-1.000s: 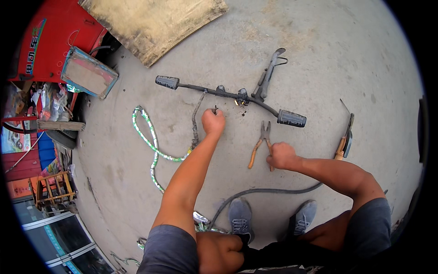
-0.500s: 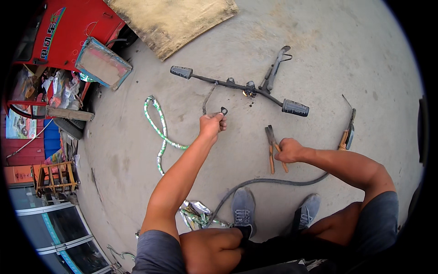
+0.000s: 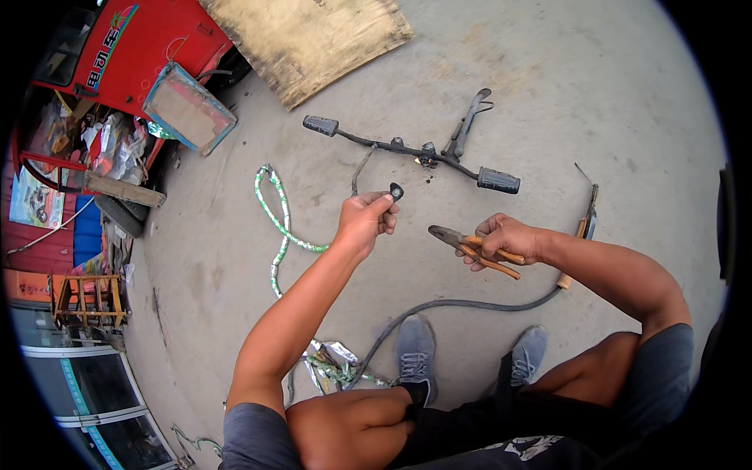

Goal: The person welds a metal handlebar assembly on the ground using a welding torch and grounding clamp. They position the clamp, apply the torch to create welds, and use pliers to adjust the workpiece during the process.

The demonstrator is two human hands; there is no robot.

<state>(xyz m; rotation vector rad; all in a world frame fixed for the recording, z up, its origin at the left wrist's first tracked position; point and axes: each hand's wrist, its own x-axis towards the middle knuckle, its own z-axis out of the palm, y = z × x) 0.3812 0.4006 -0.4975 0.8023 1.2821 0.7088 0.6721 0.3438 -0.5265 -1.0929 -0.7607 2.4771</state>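
Observation:
My left hand [image 3: 363, 225] pinches a small black metal tab [image 3: 396, 191] with a rounded end between thumb and finger. In my right hand [image 3: 505, 239] are pliers [image 3: 448, 235] with orange-brown handles, their jaws pointing left toward the tab and apart from it. Beyond both hands a black footpeg bar [image 3: 395, 147] lies on the ground, with a ribbed rubber peg [image 3: 498, 181] at its right end and another [image 3: 320, 125] at its left. A kickstand [image 3: 468, 124] joins it. A thin rod [image 3: 364, 170] runs from the bar down toward my left hand; whether I touch it is unclear.
Right of me lies a welding electrode holder [image 3: 586, 227] on a dark cable [image 3: 462, 303] that passes before my shoes. A green-and-silver wrapped hose [image 3: 283, 219] loops at left. Further off are a wooden board [image 3: 313, 43], a red vehicle [image 3: 149, 55] and a framed panel [image 3: 188, 110].
My right hand has lifted the pliers and turned them, so the jaws swing from pointing away to pointing left. The left hand has shifted slightly right with the tab, which now faces up.

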